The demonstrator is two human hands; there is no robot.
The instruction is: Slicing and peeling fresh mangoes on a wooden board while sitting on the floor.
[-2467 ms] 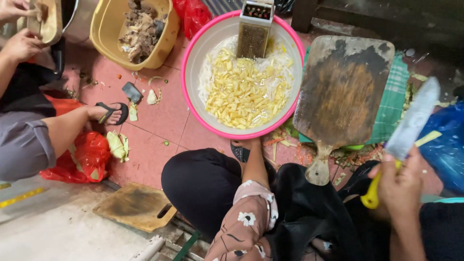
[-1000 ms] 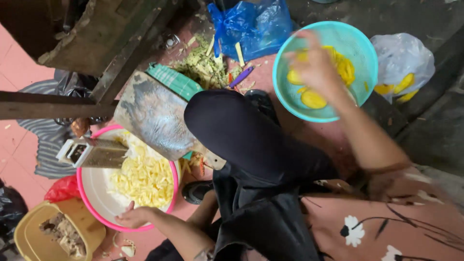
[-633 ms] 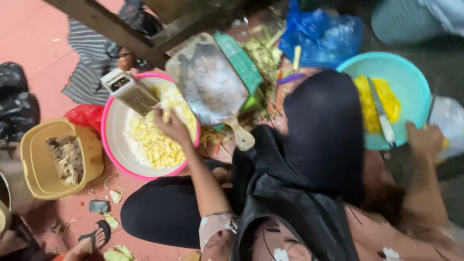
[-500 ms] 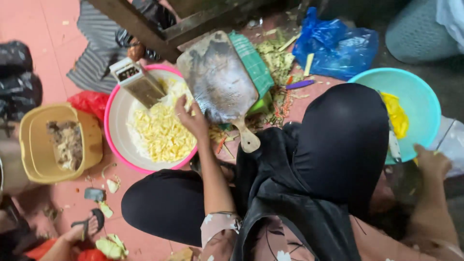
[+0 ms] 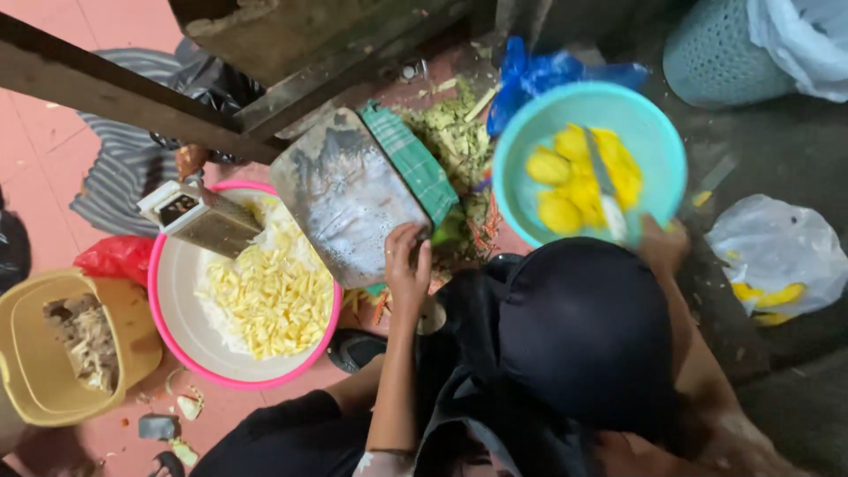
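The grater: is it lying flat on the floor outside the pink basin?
No, the grater leans tilted on the rim of the pink basin, over the yellow shreds.

Informal floor-level food-prep spot, home yard or back kitchen: pink tiled floor (image 5: pixel 35 168), round pink-rimmed basin of yellow shredded fruit (image 5: pixel 265 305), metal box grater (image 5: pixel 199 216), worn wooden chopping board (image 5: pixel 344 199), peel scraps (image 5: pixel 450 132).

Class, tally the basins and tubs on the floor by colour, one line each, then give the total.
Pink-rimmed basin with pale cut strips: 1
Teal basin with yellow pieces: 1
Yellow tub with scraps: 1
Total: 3
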